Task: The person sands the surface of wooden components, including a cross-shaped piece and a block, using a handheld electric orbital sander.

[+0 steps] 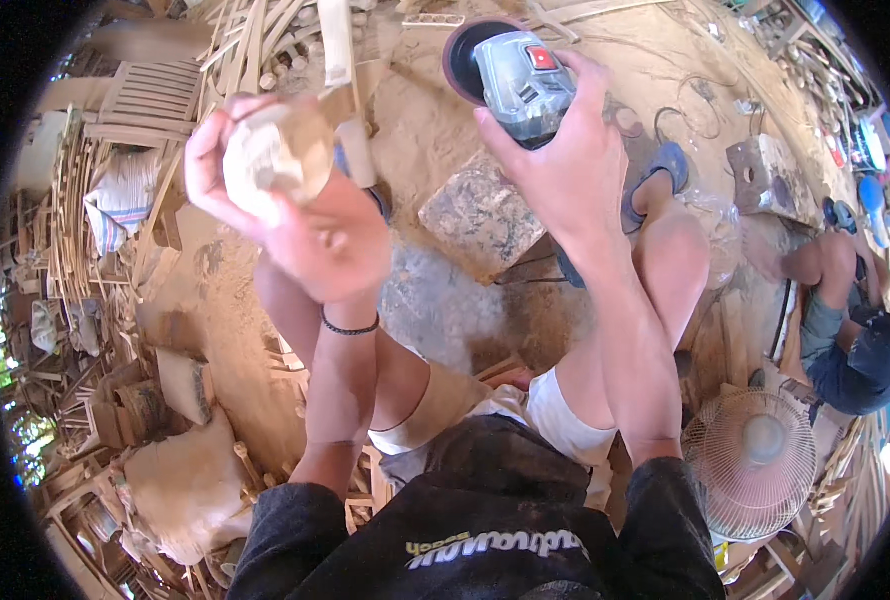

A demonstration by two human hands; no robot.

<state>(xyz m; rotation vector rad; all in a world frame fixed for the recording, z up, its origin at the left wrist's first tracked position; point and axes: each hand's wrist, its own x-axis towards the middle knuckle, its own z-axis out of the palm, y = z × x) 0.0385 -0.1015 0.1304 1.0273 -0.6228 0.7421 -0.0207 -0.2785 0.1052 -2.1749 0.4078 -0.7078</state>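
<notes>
Head view: the left hand (330, 235), blurred, has its fingers curled round a pale wooden piece (273, 165) held up over the sandy floor (220, 330), while the right hand (577, 165) is wrapped round the grey body of a power sander (527, 88). The sander's dark disc (458, 62) stands well apart from the wood, and I cannot tell whether it spins — but if it were, a slip of either one-handed grip could gouge the piece or catch the bare left fingers.
</notes>
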